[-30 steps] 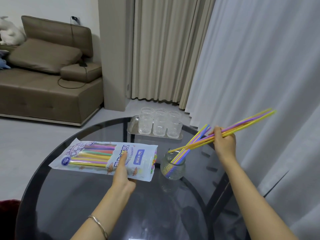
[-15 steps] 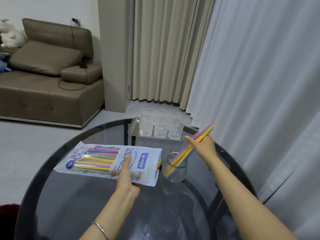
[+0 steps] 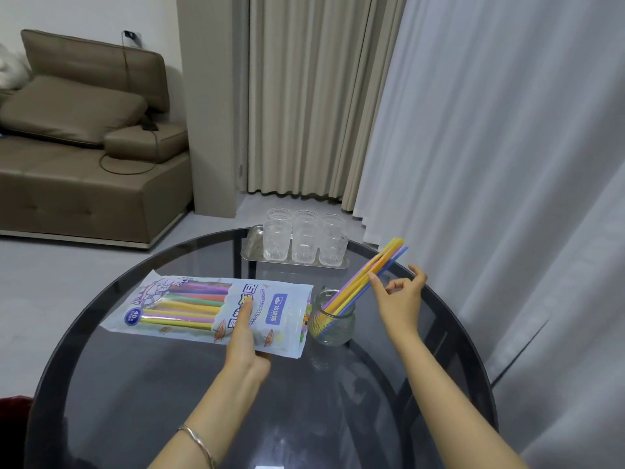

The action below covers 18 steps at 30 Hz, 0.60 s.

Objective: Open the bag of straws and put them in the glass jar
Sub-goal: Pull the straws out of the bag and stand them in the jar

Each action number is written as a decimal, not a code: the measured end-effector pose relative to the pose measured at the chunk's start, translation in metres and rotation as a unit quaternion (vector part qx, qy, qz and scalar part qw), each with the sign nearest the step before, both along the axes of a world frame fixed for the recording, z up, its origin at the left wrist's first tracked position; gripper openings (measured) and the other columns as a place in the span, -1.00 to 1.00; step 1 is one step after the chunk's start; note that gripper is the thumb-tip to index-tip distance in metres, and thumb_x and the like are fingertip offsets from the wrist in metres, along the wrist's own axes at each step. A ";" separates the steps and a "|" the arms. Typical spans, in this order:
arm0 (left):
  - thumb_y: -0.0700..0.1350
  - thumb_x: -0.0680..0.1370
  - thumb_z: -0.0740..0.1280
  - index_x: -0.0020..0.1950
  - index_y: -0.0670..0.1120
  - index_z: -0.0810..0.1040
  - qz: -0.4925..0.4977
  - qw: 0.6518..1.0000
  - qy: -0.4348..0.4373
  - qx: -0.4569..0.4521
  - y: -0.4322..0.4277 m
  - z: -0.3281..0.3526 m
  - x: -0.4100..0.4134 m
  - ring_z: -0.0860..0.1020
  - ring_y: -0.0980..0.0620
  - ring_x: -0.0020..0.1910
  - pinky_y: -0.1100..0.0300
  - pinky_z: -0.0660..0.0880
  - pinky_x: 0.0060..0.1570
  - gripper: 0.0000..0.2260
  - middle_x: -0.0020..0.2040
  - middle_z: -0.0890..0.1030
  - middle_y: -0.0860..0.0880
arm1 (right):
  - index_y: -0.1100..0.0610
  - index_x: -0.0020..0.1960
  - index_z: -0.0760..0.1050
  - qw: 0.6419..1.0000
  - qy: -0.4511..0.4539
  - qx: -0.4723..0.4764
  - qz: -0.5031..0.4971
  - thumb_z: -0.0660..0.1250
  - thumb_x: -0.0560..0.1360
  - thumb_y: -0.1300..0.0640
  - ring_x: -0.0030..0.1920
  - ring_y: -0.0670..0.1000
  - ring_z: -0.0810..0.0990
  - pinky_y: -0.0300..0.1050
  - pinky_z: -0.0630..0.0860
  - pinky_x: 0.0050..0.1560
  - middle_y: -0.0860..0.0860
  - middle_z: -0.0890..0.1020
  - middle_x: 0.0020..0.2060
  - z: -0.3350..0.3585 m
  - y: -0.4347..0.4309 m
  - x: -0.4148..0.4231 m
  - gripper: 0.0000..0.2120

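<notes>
A white bag of straws (image 3: 189, 306) lies flat on the round dark glass table (image 3: 135, 384), its open end toward the jar, with colourful straws inside. My left hand (image 3: 245, 336) presses down on the bag, fingers flat. A small glass jar (image 3: 333, 318) stands just right of the bag. Several yellow, purple and blue straws (image 3: 368, 277) lean in it, tilted up to the right. My right hand (image 3: 399, 299) is beside those straws with fingers spread, one fingertip touching them, holding nothing.
A metal tray (image 3: 252, 247) with several clear drinking glasses (image 3: 304, 243) sits at the table's far edge. White curtains hang close on the right. A brown sofa stands at the back left, across the floor.
My right hand lowered a bundle of straws into the jar and let go of it. It now sits open next to them. The left hand stayed on the bag.
</notes>
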<state>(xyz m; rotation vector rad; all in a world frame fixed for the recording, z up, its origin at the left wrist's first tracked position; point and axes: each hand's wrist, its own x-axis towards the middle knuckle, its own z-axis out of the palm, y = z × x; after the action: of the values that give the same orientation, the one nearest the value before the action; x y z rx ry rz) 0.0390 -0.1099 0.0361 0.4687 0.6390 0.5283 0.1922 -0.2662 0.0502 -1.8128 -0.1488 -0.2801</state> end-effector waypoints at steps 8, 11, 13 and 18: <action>-0.01 0.50 0.36 0.11 0.00 0.54 -0.007 0.999 -0.021 0.044 -0.017 0.005 -0.019 0.66 0.09 -0.26 0.01 0.56 -0.05 -0.79 -0.05 0.68 0.01 | 0.07 -0.10 0.42 0.967 0.115 0.134 0.182 0.15 0.60 0.01 -0.37 -0.05 0.46 -0.26 0.41 -0.37 0.01 0.53 -0.28 -0.007 0.035 -0.111 -0.82; 0.00 0.49 0.39 0.09 -0.01 0.56 0.008 0.995 -0.004 0.097 -0.024 0.008 -0.029 0.63 0.02 -0.08 0.00 0.57 -0.01 -0.78 0.04 0.66 -0.03 | 0.10 0.03 0.46 0.920 0.214 0.290 0.153 0.12 0.60 -0.01 -0.24 -0.06 0.54 -0.19 0.47 -0.21 -0.03 0.57 -0.21 -0.002 0.045 -0.128 -0.77; -0.01 0.48 0.40 0.03 -0.02 0.57 0.018 0.989 0.015 0.146 -0.028 0.012 -0.034 0.63 0.02 -0.10 0.12 0.59 -0.23 -0.83 -0.02 0.67 -0.03 | 0.13 0.07 0.50 0.861 0.294 0.388 0.150 0.13 0.59 -0.06 -0.14 -0.01 0.59 -0.11 0.51 -0.11 0.00 0.62 -0.12 -0.002 0.048 -0.132 -0.70; -0.09 0.46 0.43 0.05 -0.18 0.61 0.007 0.967 0.024 0.252 -0.036 0.024 -0.045 0.67 0.13 -0.31 0.30 0.52 -0.47 -0.76 -0.14 0.69 -0.05 | 0.16 -0.22 0.54 0.805 0.354 0.459 0.127 0.16 0.58 -0.04 -0.24 0.12 0.59 0.03 0.52 -0.13 0.07 0.66 -0.44 0.001 0.049 -0.133 -0.64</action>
<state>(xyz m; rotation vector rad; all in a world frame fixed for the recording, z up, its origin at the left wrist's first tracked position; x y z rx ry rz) -0.0057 -0.1462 0.0603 0.9590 0.5507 0.6976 0.0592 -0.2170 0.0516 -0.8067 0.2463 0.4730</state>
